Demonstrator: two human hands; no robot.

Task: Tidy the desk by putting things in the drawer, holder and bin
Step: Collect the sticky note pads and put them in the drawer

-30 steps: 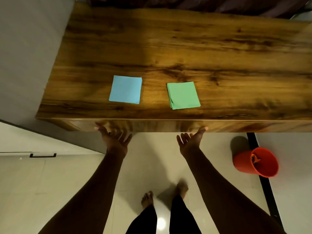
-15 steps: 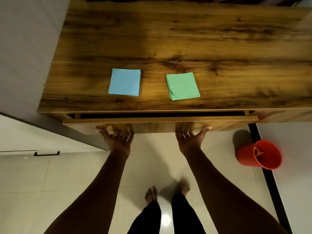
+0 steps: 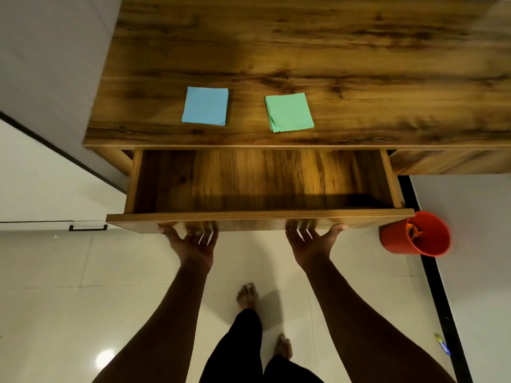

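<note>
Woodgrain drawer (image 3: 262,186) pulled further out | left grip (image 3: 193,243), right grip (image 3: 312,241) hooking its flat front

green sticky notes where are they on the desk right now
In the head view the green sticky notes lie on the desk top near its front edge, right of the blue sticky notes and just behind the open drawer.

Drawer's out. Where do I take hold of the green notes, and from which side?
Probably the near-left corner of the green notes, coming from the front with the thumb on top. The stack lies flat on the desk and its sheets splay apart at that corner, so a pinch there should gather the loose ones. The open drawer sits just below.
</note>
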